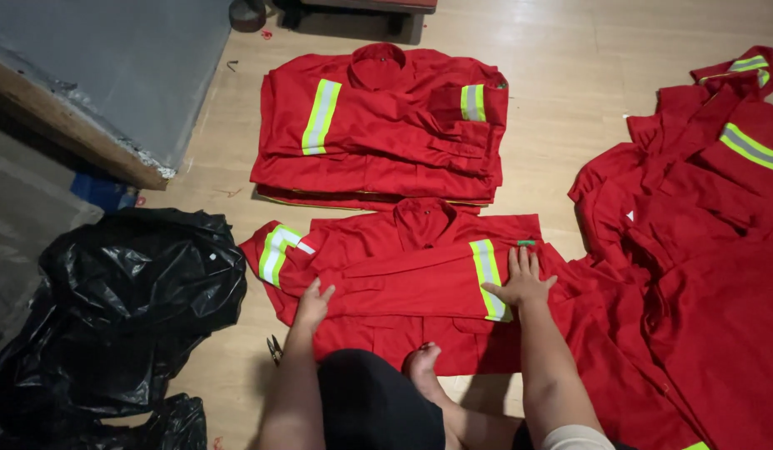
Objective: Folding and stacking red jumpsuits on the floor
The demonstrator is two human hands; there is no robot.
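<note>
A red work jacket (403,275) with yellow-green reflective stripes lies flat on the wooden floor in front of me, its sleeves folded across the chest. My left hand (313,303) rests flat on the jacket's left side, near the folded sleeve. My right hand (521,280) presses flat on the right side, beside a reflective stripe. Neither hand grips anything. My bare foot (421,365) sits on the jacket's lower edge.
A stack of folded red jackets (378,133) lies further away. A loose heap of red jackets (695,250) spreads on the right. A black plastic bag (120,308) bulges at left, scissors (274,350) beside it. A grey board (103,75) leans at upper left.
</note>
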